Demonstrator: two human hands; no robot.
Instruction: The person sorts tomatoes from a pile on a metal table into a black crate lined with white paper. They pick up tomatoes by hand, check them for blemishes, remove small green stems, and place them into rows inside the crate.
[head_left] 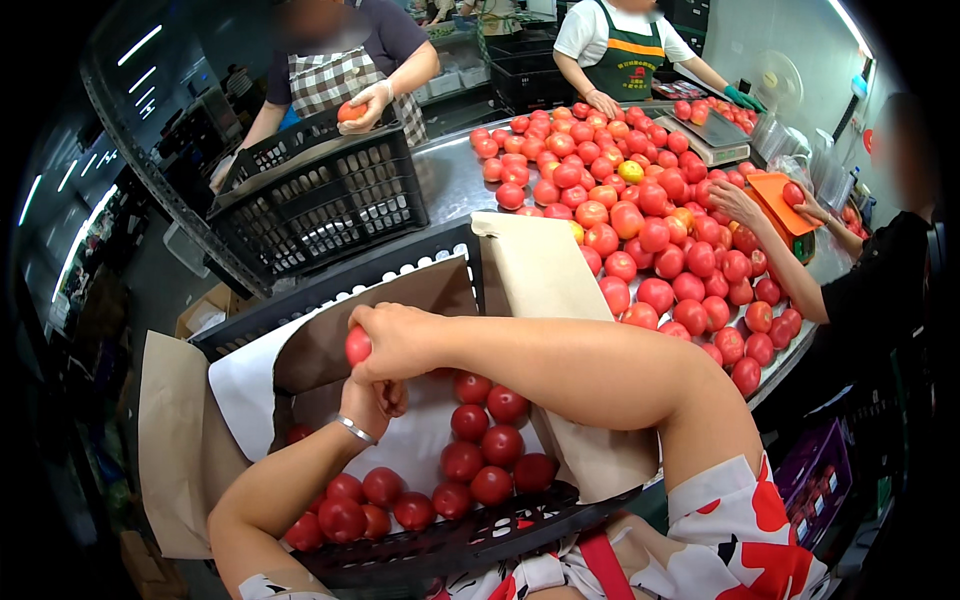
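My right hand reaches across to the left and grips a red tomato above a black plastic crate. Just below it, partly covered, is my left hand, a silver bracelet at its wrist. Its fingers are curled in, and anything inside them is hidden. White and brown lining paper covers the crate's inside and folds out over its sides. Several red tomatoes lie along the crate's near and right parts; my forearms hide some of the inside.
Beyond the crate, a metal table carries a large heap of tomatoes and a scale. At the far left a person puts a hand with a tomato over another black crate. Two more people work at the table, one beside an orange tray.
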